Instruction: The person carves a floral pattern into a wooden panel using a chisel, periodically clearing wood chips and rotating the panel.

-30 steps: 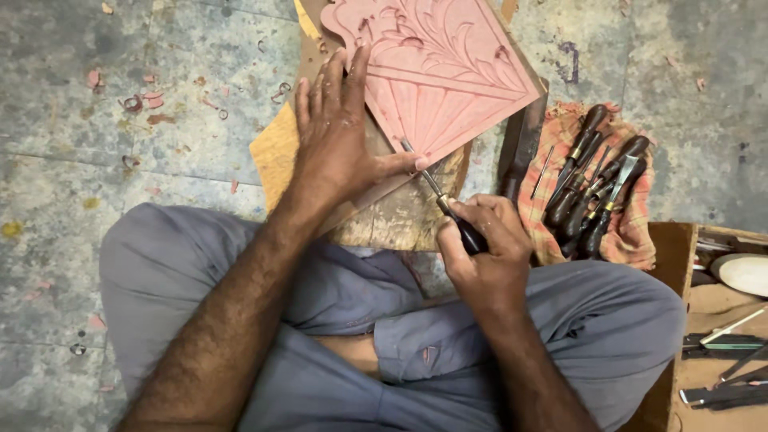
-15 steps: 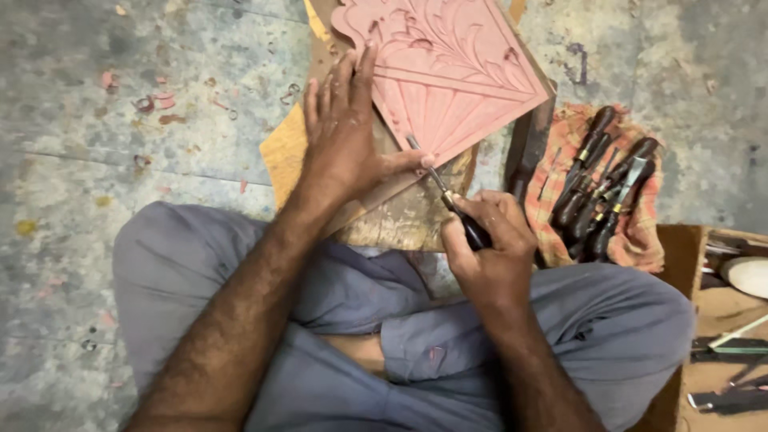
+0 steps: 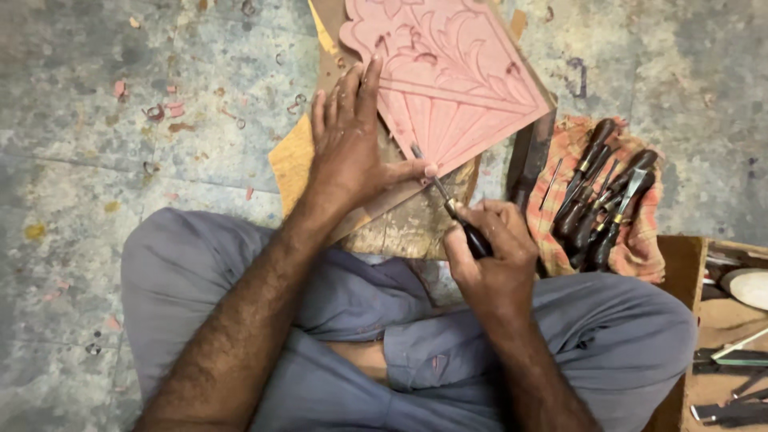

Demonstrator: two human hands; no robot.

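A pink carved panel [image 3: 468,76] with leaf and fan patterns lies on a wooden board [image 3: 298,160] in front of my crossed legs. My left hand [image 3: 352,144] presses flat on the panel's lower left part, its thumb stretched toward the tool's blade. My right hand [image 3: 492,256] grips a dark-handled carving chisel [image 3: 452,208], whose metal tip rests on the fan ribs near the panel's lower edge.
Several dark-handled chisels [image 3: 600,196] lie on an orange checked cloth [image 3: 632,240] to the right. A wooden box [image 3: 724,320] with more tools stands at the far right. Shavings dot the worn concrete floor [image 3: 120,120].
The view has shifted slightly; both hands and the chisel keep nearly the same pose on the panel's lower edge.
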